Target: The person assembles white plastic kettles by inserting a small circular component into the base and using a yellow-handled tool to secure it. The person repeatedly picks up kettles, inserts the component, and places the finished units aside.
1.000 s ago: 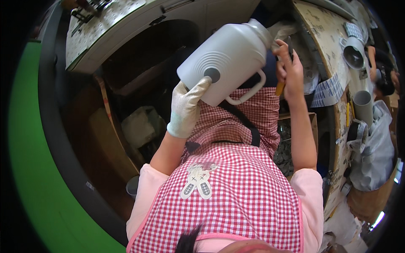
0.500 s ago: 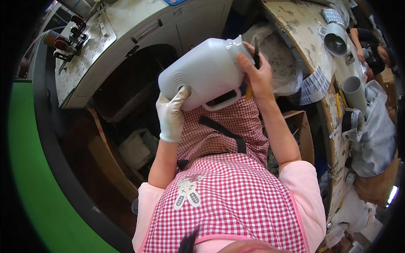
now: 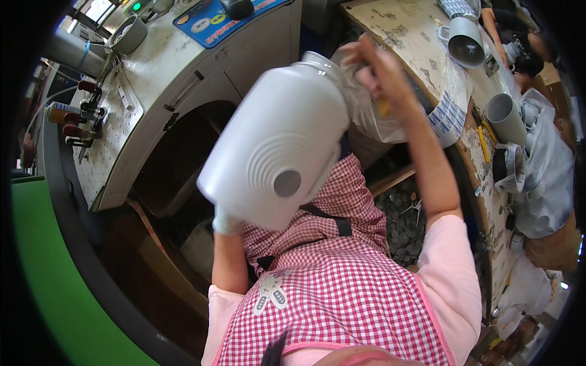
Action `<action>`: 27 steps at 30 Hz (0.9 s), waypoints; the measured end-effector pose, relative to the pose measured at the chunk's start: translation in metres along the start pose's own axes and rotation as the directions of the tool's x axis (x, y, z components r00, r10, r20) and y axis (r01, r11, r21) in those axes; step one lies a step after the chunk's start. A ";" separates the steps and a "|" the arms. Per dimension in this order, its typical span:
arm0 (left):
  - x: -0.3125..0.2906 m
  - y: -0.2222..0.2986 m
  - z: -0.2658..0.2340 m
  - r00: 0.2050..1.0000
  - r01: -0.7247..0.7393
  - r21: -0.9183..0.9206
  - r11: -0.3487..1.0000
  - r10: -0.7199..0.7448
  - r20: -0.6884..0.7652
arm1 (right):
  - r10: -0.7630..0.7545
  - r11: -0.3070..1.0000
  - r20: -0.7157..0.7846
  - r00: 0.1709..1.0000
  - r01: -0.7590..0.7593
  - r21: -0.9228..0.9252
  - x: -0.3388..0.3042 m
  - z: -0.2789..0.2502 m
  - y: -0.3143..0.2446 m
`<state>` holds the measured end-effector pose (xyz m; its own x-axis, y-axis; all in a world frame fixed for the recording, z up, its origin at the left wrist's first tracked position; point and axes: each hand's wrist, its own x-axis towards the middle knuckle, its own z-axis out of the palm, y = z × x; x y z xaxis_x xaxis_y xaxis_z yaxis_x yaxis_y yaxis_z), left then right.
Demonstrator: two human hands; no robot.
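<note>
Jug held aloft, apron on its near side, right tabletop off beyond its mouth. I read its long axis slanting from base, near left, to neck, far right. Left hand nearer, at its base; fingers hidden, grip unreadable. Right hand blurred just beside its neck, jug lying leftward; yellow thing at the palm, but I can't tell whether that grip is clamped.

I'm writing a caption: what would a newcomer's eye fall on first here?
A big pale grey jug tilts across the middle, a darker disc on its side. Below spreads a red-and-white checked apron; a bright green surface curves down the lower left.
</note>
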<state>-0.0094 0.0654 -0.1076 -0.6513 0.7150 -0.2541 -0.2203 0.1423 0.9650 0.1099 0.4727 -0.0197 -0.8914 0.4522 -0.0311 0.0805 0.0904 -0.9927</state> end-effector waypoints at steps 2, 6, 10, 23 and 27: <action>-0.012 0.020 -0.027 0.997 -0.005 0.271 0.963 0.025 -0.070 | -0.519 0.636 -0.305 0.798 0.121 -0.762 0.047 -0.078 0.026; -0.049 0.090 -0.115 0.772 -0.065 0.834 0.548 0.557 -0.305 | -0.227 -0.071 -0.257 0.939 -0.279 -0.958 0.062 -0.247 0.105; -0.073 0.201 -0.235 0.329 0.409 0.904 -0.122 0.944 -0.021 | -0.370 -0.240 -0.314 0.874 -0.417 -0.877 0.051 -0.264 0.121; 0.096 0.320 -0.433 0.486 0.418 0.869 0.263 0.744 -0.458 | -0.311 0.662 0.033 0.950 0.241 -0.709 -0.024 0.103 0.047; 0.096 0.293 -0.428 0.386 0.172 0.781 0.600 0.688 -0.614 | -0.219 0.743 -0.026 0.975 0.150 -0.653 -0.032 0.094 0.050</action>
<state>-0.4474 -0.1171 0.1233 -0.8493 -0.0463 0.5258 0.3224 0.7433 0.5862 0.1007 0.3797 -0.0798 -0.8756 0.4439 0.1902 0.2174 0.7140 -0.6656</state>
